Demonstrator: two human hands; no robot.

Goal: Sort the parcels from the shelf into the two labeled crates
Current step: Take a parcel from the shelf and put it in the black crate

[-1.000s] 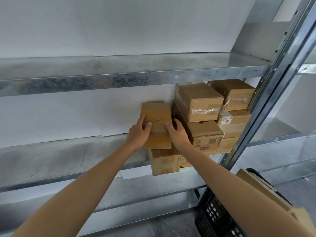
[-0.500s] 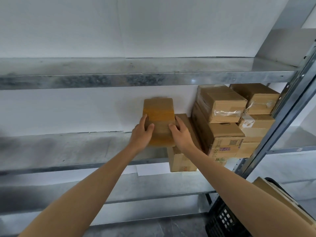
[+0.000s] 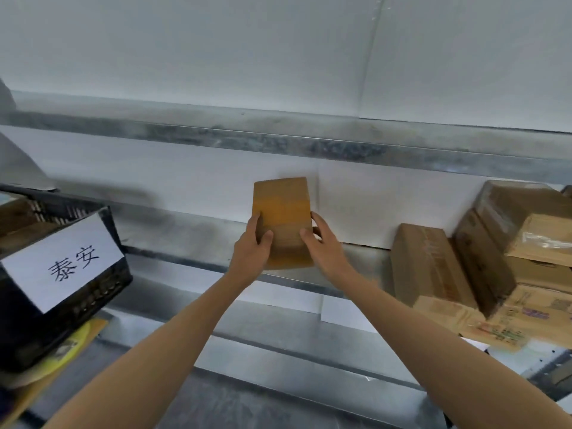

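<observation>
Head view: both hands hold one parcel (image 3: 283,218) up, well to the right of the labelled crate (image 3: 117,283).
Change: the parcel now hangs clear of the parcel stack (image 3: 495,258), which sits far right of the crate; the crate itself has only just come into sight.
Meaning: the pick looks done and the carry toward the crate under way; the drop is not yet made.
Left hand (image 3: 250,252): grips the parcel's left edge, thumb on its near face.
Right hand (image 3: 325,249): grips the right edge likewise.
Parcel: flat, rectangular, smooth matte brown card; no address legible.
Crate: black plastic lattice walls, white paper label (image 3: 65,264) with inked characters.
Stack: boxy cartons, glossy clear tape, printed stickers.
Shelf (image 3: 192,230): mottled grey galvanised steel, running right from the crate.
</observation>
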